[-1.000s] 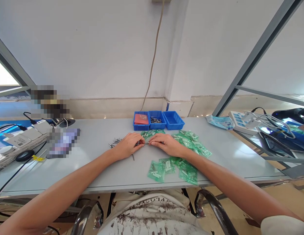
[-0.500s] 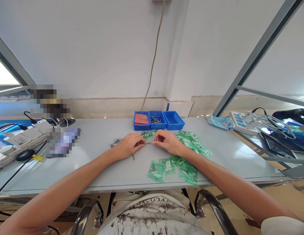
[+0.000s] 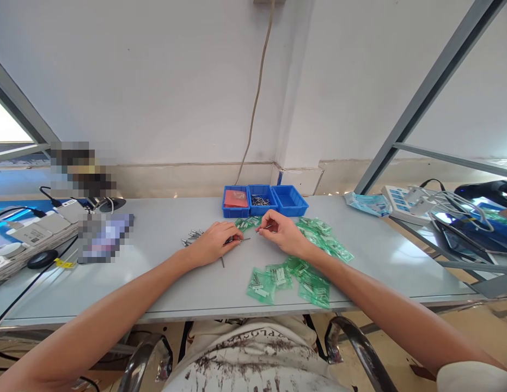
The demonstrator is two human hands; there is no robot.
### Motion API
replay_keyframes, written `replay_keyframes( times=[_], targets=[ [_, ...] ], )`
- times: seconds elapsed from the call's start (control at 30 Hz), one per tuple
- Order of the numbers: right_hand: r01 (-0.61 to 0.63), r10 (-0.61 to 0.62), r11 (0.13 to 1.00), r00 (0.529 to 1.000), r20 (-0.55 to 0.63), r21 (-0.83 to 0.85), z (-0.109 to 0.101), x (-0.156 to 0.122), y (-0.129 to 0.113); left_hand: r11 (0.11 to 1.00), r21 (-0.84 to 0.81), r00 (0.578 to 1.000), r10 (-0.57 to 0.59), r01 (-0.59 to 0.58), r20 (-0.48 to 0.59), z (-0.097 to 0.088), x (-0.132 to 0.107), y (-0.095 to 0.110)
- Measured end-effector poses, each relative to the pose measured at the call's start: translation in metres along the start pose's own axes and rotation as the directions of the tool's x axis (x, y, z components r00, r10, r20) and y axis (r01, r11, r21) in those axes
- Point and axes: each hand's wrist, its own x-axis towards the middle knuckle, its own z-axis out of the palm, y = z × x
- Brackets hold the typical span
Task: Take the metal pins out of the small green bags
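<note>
My left hand [image 3: 215, 243] rests on the grey table [image 3: 163, 272], fingers pinched round a thin metal pin whose tip pokes out to the right. My right hand [image 3: 281, 233] hovers just right of it, fingers pinched on another small metal pin [image 3: 268, 227]. A loose pin [image 3: 223, 262] lies under my left wrist. A cluster of small metal pins [image 3: 191, 236] lies left of my left hand. Green plastic bags [image 3: 318, 239] are scattered to the right and in front.
Three blue bins [image 3: 263, 200] stand at the table's back; the left holds red pieces, the middle metal parts. Boxes, cables and a black mouse [image 3: 41, 258] lie at the left. A power strip [image 3: 400, 198] and cables sit on the right.
My right hand has pulled away from my left hand, moving right and slightly up with a small pin in its fingers. My left hand has stayed put.
</note>
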Motion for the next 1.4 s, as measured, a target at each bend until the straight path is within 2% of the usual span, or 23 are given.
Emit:
replay_keyframes(
  times=[0.2,0.5,0.7,1.1,1.4],
  targets=[
    [-0.051,0.051,0.998,0.999,-0.005,0.043,-0.0009,-0.0013,0.0017,1.000,0.003,1.000,-0.003,0.003,0.004,-0.0003,0.0004,0.0008],
    [0.014,-0.022,0.996,0.996,-0.089,-0.089,-0.0037,0.0020,0.0028,1.000,0.012,1.000,-0.004,0.004,0.009,-0.0006,0.0004,0.0004],
    [-0.058,0.049,0.997,0.989,-0.141,-0.058,-0.0059,0.0032,0.0014,1.000,0.005,1.000,-0.012,0.012,0.021,-0.0011,0.0004,0.0006],
    [-0.021,-0.015,0.988,0.971,-0.240,-0.150,-0.0089,0.0045,0.0016,1.000,-0.005,1.000,-0.009,0.009,0.006,-0.0015,0.0004,0.0005],
    [0.003,-0.052,0.976,0.974,-0.219,-0.219,-0.0081,0.0030,-0.0043,1.000,0.007,1.000,-0.004,0.004,0.013,-0.0028,0.0008,0.0023]
  ],
)
